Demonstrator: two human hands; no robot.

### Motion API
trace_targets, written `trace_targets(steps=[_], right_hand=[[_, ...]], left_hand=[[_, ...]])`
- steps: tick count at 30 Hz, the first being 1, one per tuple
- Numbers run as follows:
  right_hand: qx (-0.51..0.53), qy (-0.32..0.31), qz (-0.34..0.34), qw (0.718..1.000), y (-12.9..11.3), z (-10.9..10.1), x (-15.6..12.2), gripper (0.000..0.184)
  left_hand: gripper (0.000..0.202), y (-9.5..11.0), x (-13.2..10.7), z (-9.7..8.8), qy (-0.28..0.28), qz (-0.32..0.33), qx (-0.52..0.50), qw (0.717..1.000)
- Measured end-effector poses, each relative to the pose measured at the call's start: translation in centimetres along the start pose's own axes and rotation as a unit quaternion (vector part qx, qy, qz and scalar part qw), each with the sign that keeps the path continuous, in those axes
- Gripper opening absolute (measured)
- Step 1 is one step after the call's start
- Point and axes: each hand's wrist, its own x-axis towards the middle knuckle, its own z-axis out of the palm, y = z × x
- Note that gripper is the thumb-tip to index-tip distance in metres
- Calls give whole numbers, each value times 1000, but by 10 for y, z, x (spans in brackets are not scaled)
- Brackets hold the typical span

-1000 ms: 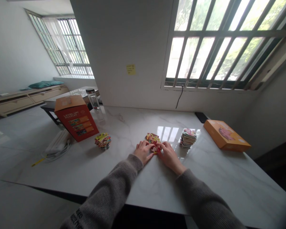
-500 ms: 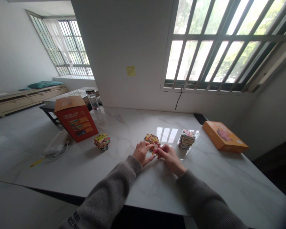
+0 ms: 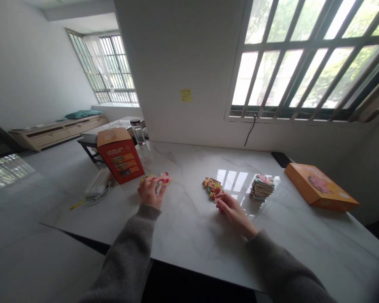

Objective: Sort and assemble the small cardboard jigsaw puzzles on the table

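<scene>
My left hand is at the left stack of puzzle pieces, its fingers closed on a pink puzzle piece. That hand hides most of the stack behind it. Over to the right, my right hand has its fingertips pressed together against the near edge of a loose pile of puzzle pieces, mostly red and yellow. What those fingers hold, if anything, is hidden. A taller, neater stack of puzzle pieces stands right of the pile.
A red puzzle box stands upright at the left, beside a white power strip with cable and a glass bottle. An orange box lies at the right, near a black phone. The white marbled table carries everything.
My left hand has left the middle pile and moved left to the left stack with a pink puzzle piece. My right hand stays by the pile. The camera view has turned slightly left.
</scene>
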Motion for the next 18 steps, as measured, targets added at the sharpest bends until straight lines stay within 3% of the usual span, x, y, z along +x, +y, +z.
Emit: trace_targets(steps=[3,6,12,18], right_hand=[[-14,-5,-3,1000,4,2,1,36],[-18,9,-7,1000,5,1,2,34],[-15,18,-28,999,0,-1,2,32],[-146,121,-77,979,17,-19,15,28]], left_hand=[[29,-38,9,-15,33,-60,35,997],[29,-57,11,-20,29,-90,41,995],[26,-57,7,-14,-17,-104,26,994],[23,-49,8,-15,27,-63,42,997]])
